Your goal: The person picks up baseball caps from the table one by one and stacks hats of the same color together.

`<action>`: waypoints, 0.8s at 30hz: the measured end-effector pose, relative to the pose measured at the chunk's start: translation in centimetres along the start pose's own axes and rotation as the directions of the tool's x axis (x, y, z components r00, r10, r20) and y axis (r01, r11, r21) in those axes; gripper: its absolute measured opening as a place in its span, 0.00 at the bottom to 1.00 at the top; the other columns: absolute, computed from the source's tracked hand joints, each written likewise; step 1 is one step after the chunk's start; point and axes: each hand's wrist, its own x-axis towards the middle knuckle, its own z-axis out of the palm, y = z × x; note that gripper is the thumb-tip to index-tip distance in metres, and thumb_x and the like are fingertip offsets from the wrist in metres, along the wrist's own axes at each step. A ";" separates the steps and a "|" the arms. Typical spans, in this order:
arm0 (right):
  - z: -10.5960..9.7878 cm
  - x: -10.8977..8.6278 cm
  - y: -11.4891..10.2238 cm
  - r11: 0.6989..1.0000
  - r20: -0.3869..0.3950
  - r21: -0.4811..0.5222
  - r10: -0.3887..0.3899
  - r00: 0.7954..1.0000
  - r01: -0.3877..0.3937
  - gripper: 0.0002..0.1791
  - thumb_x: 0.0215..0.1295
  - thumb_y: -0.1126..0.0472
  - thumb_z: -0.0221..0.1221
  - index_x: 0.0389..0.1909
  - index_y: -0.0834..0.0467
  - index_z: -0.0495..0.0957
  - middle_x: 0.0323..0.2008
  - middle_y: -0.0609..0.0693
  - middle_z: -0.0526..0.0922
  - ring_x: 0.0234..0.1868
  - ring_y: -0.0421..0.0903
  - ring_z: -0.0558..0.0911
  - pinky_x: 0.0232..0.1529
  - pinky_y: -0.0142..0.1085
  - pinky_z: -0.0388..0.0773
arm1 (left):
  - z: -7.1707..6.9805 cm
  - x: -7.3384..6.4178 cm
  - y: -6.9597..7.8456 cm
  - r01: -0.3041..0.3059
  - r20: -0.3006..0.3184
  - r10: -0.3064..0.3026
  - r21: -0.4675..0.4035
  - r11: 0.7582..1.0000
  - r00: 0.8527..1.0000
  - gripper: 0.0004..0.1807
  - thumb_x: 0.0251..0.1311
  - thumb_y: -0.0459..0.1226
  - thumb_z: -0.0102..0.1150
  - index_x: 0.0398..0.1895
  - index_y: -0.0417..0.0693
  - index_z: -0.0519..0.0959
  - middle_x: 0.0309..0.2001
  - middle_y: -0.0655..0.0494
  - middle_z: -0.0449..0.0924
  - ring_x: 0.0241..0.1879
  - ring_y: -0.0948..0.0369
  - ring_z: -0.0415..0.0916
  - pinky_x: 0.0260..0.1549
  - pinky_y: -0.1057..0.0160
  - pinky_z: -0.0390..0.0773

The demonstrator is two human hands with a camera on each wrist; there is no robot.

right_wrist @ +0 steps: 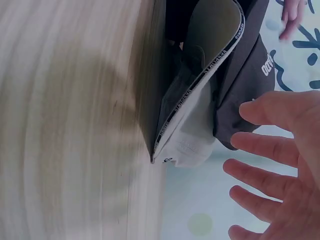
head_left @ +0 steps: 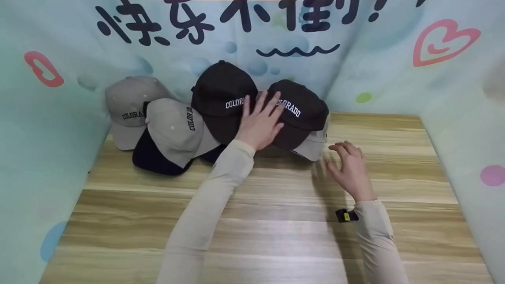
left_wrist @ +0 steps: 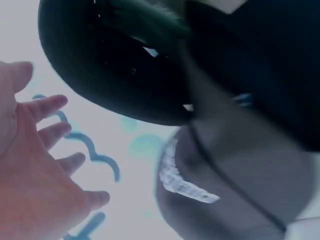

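My left hand (head_left: 258,126), fingers spread, overlaps the facing edges of two black caps lettered COLORADO: the left black cap (head_left: 217,85) and the right black cap (head_left: 296,134). Beside the caps in the left wrist view, the same hand (left_wrist: 40,170) has nothing in its grasp. Beneath the right black cap sits a light grey cap (head_left: 309,151), its brim sticking out in front. My right hand (head_left: 351,169) hovers to the right of that pair, fingers loosely bent and apart. In the right wrist view, its fingers (right_wrist: 265,180) are spread alongside the grey cap (right_wrist: 187,145) and hold nothing.
Further left, a grey cap with a dark navy brim (head_left: 158,156) leans against another grey cap (head_left: 130,96). All stand at the back of the wooden table (head_left: 276,236), by a printed cloth backdrop (head_left: 375,67). A small black device (head_left: 347,215) is at my right wrist.
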 end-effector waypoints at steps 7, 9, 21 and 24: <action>-0.5 -0.6 -0.1 1.000 -0.044 -0.013 -0.020 0.999 0.020 0.15 0.57 0.69 0.65 0.45 0.68 0.79 0.49 0.64 0.79 0.61 0.65 0.68 0.60 0.66 0.53 | -3.0 4.5 1.8 -0.071 0.197 0.083 -0.065 0.995 0.977 0.32 0.71 0.42 0.46 0.76 0.57 0.52 0.77 0.57 0.37 0.74 0.56 0.32 0.67 0.42 0.38; -0.6 -0.7 -0.1 0.999 -0.059 -0.016 -0.031 0.998 0.030 0.14 0.57 0.69 0.64 0.45 0.67 0.79 0.49 0.63 0.79 0.60 0.65 0.69 0.60 0.65 0.54 | -3.7 5.6 2.2 -0.072 0.229 0.091 -0.088 0.993 0.969 0.32 0.71 0.42 0.47 0.76 0.57 0.52 0.77 0.56 0.38 0.74 0.56 0.34 0.67 0.42 0.40; 0.4 -1.7 0.1 0.997 -0.073 -0.006 -0.083 0.994 0.083 0.15 0.53 0.70 0.64 0.43 0.67 0.78 0.47 0.63 0.80 0.60 0.64 0.70 0.59 0.62 0.57 | -2.6 9.9 3.3 0.002 0.339 0.036 -0.111 0.994 0.940 0.39 0.67 0.43 0.53 0.77 0.60 0.47 0.77 0.57 0.38 0.74 0.54 0.35 0.66 0.41 0.46; 0.5 -1.7 0.1 0.996 -0.069 -0.001 -0.092 0.993 0.092 0.15 0.53 0.70 0.64 0.43 0.67 0.78 0.47 0.63 0.80 0.60 0.65 0.70 0.61 0.61 0.56 | -2.2 10.1 3.3 -0.003 0.320 0.024 -0.066 0.998 0.947 0.39 0.67 0.45 0.55 0.76 0.62 0.48 0.76 0.57 0.40 0.73 0.53 0.38 0.65 0.42 0.49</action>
